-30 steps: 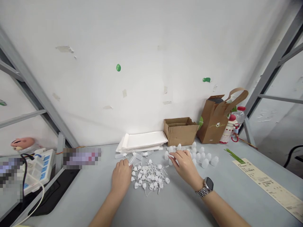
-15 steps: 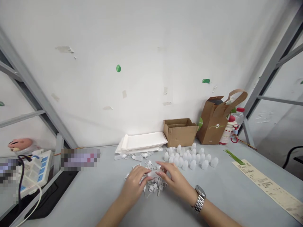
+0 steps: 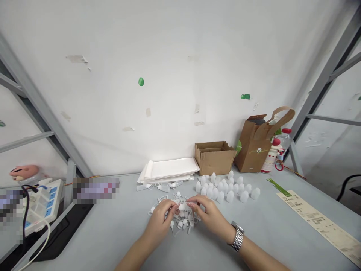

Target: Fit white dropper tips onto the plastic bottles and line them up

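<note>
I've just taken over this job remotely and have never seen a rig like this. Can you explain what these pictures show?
There's no machine here. These are a person's own bare hands, seen from a camera worn on their head, looking forward and down. The left hand and right hand hold a small frosted plastic piece between them, just above a heap of white plastic caps. All of this is on a grey table. Beyond the hands stand rows of frosted plastic bottles, with a cardboard box behind them.
</note>
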`<state>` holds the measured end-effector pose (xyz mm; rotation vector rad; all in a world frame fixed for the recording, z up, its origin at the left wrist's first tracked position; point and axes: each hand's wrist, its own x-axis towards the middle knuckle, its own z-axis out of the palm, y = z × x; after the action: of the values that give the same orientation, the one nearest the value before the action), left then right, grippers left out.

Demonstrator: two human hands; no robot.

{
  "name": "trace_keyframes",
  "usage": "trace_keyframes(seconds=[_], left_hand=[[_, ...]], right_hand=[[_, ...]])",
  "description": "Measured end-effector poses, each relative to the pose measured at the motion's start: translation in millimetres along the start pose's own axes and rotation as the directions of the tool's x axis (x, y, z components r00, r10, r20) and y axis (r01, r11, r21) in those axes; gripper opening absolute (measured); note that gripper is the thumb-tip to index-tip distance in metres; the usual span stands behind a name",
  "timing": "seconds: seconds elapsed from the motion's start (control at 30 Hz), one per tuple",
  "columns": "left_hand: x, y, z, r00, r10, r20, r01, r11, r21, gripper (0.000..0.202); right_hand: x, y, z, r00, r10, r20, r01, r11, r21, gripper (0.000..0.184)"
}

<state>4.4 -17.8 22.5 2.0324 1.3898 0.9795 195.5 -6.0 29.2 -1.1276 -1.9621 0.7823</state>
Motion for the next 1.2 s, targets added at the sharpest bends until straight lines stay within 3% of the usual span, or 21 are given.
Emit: trace_keyframes(seconds=[0.17,0.37,0.53,0.63,0.73,0.9,1.0,1.1,1.2], left_hand=[[2.4,-3.2,2.5,0.994,-0.09,-0.058,0.089,0.996,-0.007,0.034],[5.8,-2.4,1.9,0.969,-0.205,-0.134,0.188,0.973,-0.135,0.035],[6.2,-9.7,-2.9,0.93,-0.29,-0.227,0.242,0.946,-0.217,0.036],[4.8,-9.2,-3.9,0.953,-0.209,-0.221,0.183,0.974,-0.135,0.033],[2.4,-5.3,-3.8,0.979,-0.035,-0.201,0.035,0.999,-0.006,0.028],[-1.4,-6.2,-0.7,0.979,0.198,-0.042,-0.191,0.974,0.123,0.023],[-2.8,-8.1,1.3,0.965,0.258,-0.052,-0.247,0.956,0.157,0.019],[-3.8,-7.1,1.1,0.969,0.24,-0.063,-0.226,0.958,0.175,0.018],[-4.5,-5.1,1.3,0.971,0.24,-0.007,-0.235,0.955,0.184,0.019]], right_hand=[[-1.7,-1.3,3.2,0.998,-0.053,-0.045,0.052,0.998,-0.028,0.025],[-5.1,-8.2,6.1,0.979,-0.171,-0.112,0.161,0.983,-0.091,0.024],[-4.5,-4.9,2.9,0.975,-0.169,-0.145,0.156,0.983,-0.1,0.022],[-3.0,-1.6,2.1,0.985,-0.132,-0.114,0.122,0.988,-0.09,0.022],[-1.5,0.2,1.3,0.992,-0.086,-0.094,0.08,0.995,-0.067,0.023],[-0.6,-0.7,0.0,0.996,-0.041,-0.076,0.041,0.999,-0.004,0.028],[-1.4,-1.6,1.9,0.997,-0.046,-0.06,0.045,0.999,-0.003,0.03],[-2.4,-2.1,4.2,0.999,-0.033,-0.035,0.033,0.999,-0.023,0.032],[-3.1,-2.5,5.2,1.0,-0.03,-0.008,0.03,0.999,-0.03,0.034]])
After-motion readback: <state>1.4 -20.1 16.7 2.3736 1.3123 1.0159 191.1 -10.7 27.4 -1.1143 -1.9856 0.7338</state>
